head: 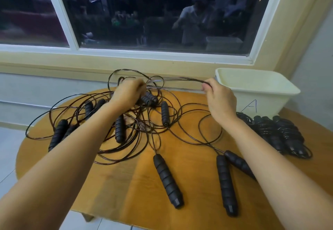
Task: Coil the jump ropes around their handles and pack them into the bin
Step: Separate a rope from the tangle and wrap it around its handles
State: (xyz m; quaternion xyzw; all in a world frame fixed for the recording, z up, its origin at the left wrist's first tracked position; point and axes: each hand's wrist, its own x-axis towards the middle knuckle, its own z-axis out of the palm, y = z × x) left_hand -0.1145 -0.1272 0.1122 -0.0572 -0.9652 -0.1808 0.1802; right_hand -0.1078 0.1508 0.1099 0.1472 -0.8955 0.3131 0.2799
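A tangle of thin dark jump ropes [137, 121] with several black ribbed handles lies across the round wooden table [137, 184]. My left hand [127, 93] is closed on strands and a handle above the pile's far side. My right hand [219, 98] pinches a stretch of rope [189, 80] that runs taut and blurred toward my left hand. Three loose handles [168, 177] lie near the front. Several coiled ropes [281, 136] lie bundled at the right. The cream bin [257, 87], marked "A", stands at the far right.
A window and its sill run behind the table, the dark glass reflecting a person. Rope loops overhang the table's left edge [34, 128]. White tiled floor shows to the left and below.
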